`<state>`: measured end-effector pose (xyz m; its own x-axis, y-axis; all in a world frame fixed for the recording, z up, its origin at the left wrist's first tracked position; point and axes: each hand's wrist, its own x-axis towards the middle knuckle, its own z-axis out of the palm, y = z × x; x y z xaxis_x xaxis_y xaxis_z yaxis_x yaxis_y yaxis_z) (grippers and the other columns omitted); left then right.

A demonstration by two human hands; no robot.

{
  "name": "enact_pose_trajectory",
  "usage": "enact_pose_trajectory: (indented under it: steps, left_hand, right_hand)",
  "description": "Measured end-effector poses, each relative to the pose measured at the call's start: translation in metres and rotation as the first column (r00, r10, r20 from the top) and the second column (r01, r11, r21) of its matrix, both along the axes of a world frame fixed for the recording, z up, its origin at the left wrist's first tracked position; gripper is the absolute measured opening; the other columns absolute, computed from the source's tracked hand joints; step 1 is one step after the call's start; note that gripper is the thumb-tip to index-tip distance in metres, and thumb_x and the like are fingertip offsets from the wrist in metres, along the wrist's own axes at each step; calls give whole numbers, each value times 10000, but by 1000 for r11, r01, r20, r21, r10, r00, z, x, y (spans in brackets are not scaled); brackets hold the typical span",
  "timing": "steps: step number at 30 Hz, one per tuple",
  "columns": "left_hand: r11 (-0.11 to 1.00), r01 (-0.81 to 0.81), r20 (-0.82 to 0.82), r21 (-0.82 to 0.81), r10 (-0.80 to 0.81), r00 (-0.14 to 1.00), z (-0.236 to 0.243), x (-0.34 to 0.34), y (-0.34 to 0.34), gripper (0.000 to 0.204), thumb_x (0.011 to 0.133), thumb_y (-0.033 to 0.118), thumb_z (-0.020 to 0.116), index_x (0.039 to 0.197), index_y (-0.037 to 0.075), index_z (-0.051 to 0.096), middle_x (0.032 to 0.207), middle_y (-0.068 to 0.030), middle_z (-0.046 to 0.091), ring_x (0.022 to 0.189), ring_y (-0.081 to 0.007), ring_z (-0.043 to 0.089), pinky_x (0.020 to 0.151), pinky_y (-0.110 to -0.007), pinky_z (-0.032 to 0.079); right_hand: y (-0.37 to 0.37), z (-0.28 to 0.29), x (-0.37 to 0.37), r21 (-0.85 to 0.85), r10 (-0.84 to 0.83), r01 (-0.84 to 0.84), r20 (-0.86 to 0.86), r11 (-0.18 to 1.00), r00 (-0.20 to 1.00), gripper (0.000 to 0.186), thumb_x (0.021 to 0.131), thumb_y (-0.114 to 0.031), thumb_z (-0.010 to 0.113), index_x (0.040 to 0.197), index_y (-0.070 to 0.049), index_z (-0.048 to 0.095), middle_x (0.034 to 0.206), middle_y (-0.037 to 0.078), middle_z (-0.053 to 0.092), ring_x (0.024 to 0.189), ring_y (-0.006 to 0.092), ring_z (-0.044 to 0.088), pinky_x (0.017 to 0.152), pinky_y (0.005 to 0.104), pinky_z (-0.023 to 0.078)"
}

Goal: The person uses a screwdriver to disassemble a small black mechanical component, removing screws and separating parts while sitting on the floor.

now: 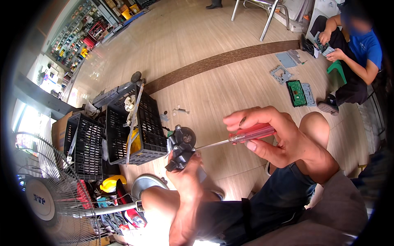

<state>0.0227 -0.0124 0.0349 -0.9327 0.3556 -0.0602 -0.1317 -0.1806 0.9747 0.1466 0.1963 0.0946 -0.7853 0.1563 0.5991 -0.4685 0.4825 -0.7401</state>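
Observation:
A screwdriver (256, 133) with a translucent red handle lies in my right hand (283, 139), its handle gripped between thumb and fingers. Its thin metal shaft points left, and the tip meets the side of a black motor-like part (183, 141). That part has a round housing and several small screws or posts on it. My left hand (186, 174) holds it up from below, the fingers mostly hidden behind it. Whether the tip sits in a screw cannot be made out.
Black plastic crates (154, 127) with mixed parts stand at the left, near a fan (45, 197). A metal basin (147, 182) is by my knee. At the right, a person in a blue shirt (371, 47) handles a part; a green circuit board (296, 93) and metal plates (281, 74) lie on the floor.

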Motion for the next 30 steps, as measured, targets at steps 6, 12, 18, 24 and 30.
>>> enact_pose_trajectory:
  steps: [6,12,18,24,30]
  left_hand:
    - [999,-36,10,-19,36,999,3,1,1,254,838,-24,741,1074,14,656,808,-32,681,666,-103,612,623,-247,486]
    - [999,-31,9,-23,31,999,0,0,0,250,837,-22,747,1066,17,654,807,-32,681,666,-101,613,624,-246,487]
    - [999,-37,17,-21,38,999,-1,-1,-1,263,829,-31,751,1069,17,655,815,-34,687,679,-103,622,633,-250,495]
    - [999,-32,19,-10,33,999,-2,-1,-1,271,830,-36,747,1080,14,657,818,-34,689,684,-105,626,637,-254,499]
    - [999,-37,26,-2,37,999,2,0,-1,267,831,-36,742,1078,12,654,812,-38,687,678,-111,625,633,-258,501]
  right_hand:
    - [1,2,7,-6,-53,54,113,998,992,351,946,-47,691,1252,-23,520,1232,163,697,1059,245,744,887,361,608]
    - [-6,-2,-2,-110,-16,14,-12,994,1000,360,938,-61,726,1239,-24,532,1171,143,723,1008,245,757,844,346,622]
    - [0,1,6,12,-29,28,56,1000,998,370,939,-53,725,1251,-20,530,1237,154,696,997,253,756,843,339,622]
    - [-5,0,-1,6,-55,55,-35,998,998,377,929,-65,745,1245,-23,543,1241,153,693,1017,253,754,825,333,625]
    - [-3,6,7,-26,61,-59,92,998,994,376,942,-68,727,1236,3,502,1273,280,654,1099,316,726,917,409,606]
